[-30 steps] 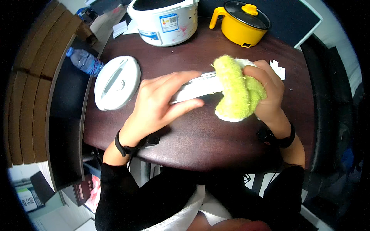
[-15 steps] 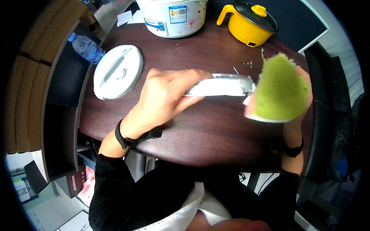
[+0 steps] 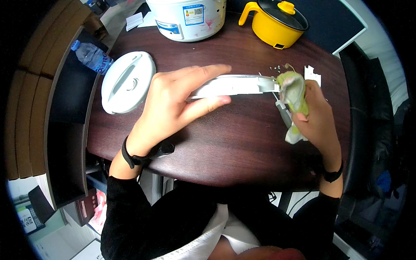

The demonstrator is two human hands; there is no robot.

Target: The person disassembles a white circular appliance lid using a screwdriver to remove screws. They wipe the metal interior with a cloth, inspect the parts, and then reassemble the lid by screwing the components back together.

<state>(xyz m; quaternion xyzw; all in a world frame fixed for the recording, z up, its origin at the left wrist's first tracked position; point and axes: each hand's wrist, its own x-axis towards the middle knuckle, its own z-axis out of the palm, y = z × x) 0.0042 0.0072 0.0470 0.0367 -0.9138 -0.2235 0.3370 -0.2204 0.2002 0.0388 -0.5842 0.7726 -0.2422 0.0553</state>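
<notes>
A long white plastic part (image 3: 234, 85) is seen edge-on above the dark wooden table. My left hand (image 3: 173, 91) has it between the thumb below and the fingers above, with the fingers stretched along it. In my right hand (image 3: 318, 115) a green and white cloth (image 3: 293, 91) is bunched up, and it meets the part's right end. Below the cloth a small grey-white piece (image 3: 284, 113) shows, partly hidden. A round white lid (image 3: 130, 82) with a recessed handle lies left of my left hand.
At the back stand a white rice cooker (image 3: 190, 21) and a yellow pot (image 3: 277, 26) with a dark lid. A water bottle (image 3: 91, 56) lies tilted at the left edge. Small white crumbs (image 3: 275, 68) and a white scrap (image 3: 312, 74) lie beyond the cloth.
The cloth, spread out before, is now bunched and has moved left onto the part's end. My left fingers have straightened and the thumb has come forward.
</notes>
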